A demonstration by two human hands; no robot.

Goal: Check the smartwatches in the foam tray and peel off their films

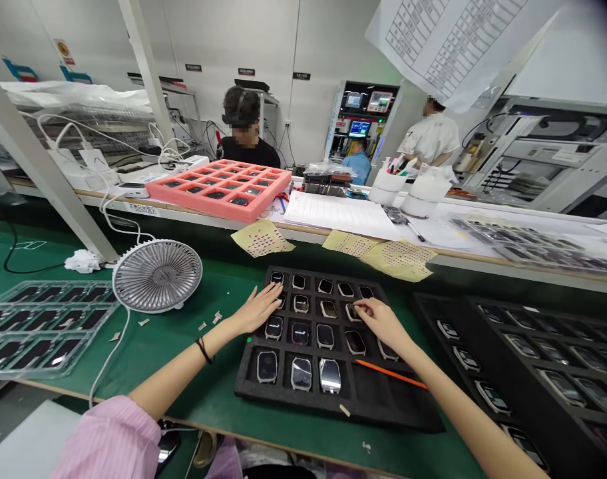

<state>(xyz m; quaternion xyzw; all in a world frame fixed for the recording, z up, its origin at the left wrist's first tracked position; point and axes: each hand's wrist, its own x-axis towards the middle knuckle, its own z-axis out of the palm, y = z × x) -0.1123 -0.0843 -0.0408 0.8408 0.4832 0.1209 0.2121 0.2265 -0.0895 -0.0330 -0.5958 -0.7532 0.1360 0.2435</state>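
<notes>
A black foam tray (328, 392) in front of me holds rows of square smartwatch cases without straps. Several screens, such as the one on a watch (300, 333) in the third row, show a small white mark; others are dark. My left hand (258, 307) lies with its fingers stretched over the left column, partly covering a watch in the second row. At the right, my right hand (381, 320) has its thumb and fingertips closed at the edge of a watch (352, 313) in its compartment. An orange stick (391, 374) lies across the tray's front right.
Left of the tray are a grey fan (157, 275) and a clear plastic tray (48, 326) of dark parts. More black trays (483, 326) with watches lie right. The shelf holds a pink foam tray (218, 189) and papers (341, 214). Co-workers (241, 126) are beyond.
</notes>
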